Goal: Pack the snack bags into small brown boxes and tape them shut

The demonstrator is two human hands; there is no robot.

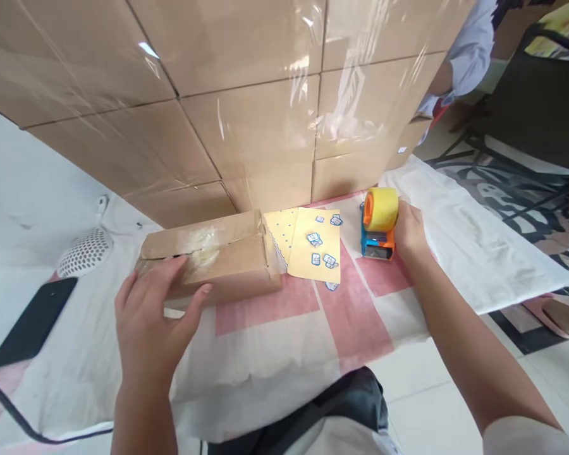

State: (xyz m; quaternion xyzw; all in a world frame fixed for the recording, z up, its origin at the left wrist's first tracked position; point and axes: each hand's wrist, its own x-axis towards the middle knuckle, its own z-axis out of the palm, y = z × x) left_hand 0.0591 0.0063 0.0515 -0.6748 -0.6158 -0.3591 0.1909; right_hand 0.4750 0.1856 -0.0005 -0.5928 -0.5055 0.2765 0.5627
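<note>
A small cardboard box (232,253) lies on the cloth-covered table, with clear tape across the middle of its top. My left hand (154,309) rests on its left end, fingers spread over the top and thumb apart near the front side. To the right, my right hand (410,230) grips a tape dispenser (378,243), blue and orange, loaded with a thick yellowish roll of tape (382,208). The fingers of that hand are partly hidden behind the dispenser. Between box and dispenser lie yellow printed paper sheets (315,246) and several small stickers or cut-outs.
Taped cardboard boxes (265,126) are stacked like a wall behind the work area. A black phone (33,322) and a white perforated ladle (88,249) lie at the left, near a black cable (23,423). Another person's sleeve (471,54) and a dark chair (535,107) show at the right.
</note>
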